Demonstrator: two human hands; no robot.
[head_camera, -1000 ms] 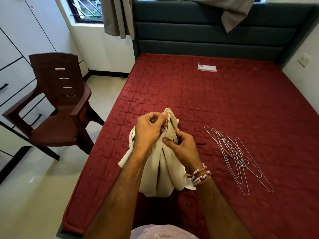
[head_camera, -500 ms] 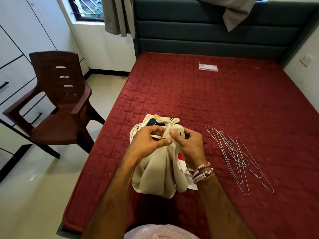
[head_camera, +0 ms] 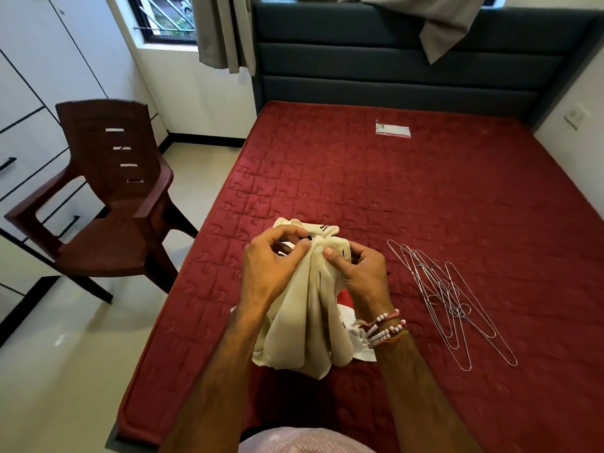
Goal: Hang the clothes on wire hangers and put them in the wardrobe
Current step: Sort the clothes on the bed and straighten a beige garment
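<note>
Both hands were closed on the cream garment (head_camera: 304, 328), which was held up in a bunch just above the bed (head_camera: 425, 197). The left hand (head_camera: 271, 266) pinched the cloth at its top edge. The right hand (head_camera: 362, 273) pinched the facing edge, thumb close to a small pale button (head_camera: 319, 249) that sat between the two hands. The rest of the garment hung in folds below the wrists, its hem over a white and red cloth (head_camera: 351, 318) lying on the bed under the right forearm.

The step in hand looked like work on the button at the neck, either opening or fastening it; which one could not be told, nor whether a hanger already sat inside the cloth. The wire hangers (head_camera: 447, 295) lay in a loose tangle on the bed just right of the right hand, untouched.

If the garment had no hanger yet, the next move would probably call for freeing the right hand to draw one wire from the tangle while the left kept the collar. The wardrobe (head_camera: 29, 93) stood well to the left of the left hand, beyond a brown chair (head_camera: 114, 204).
</note>
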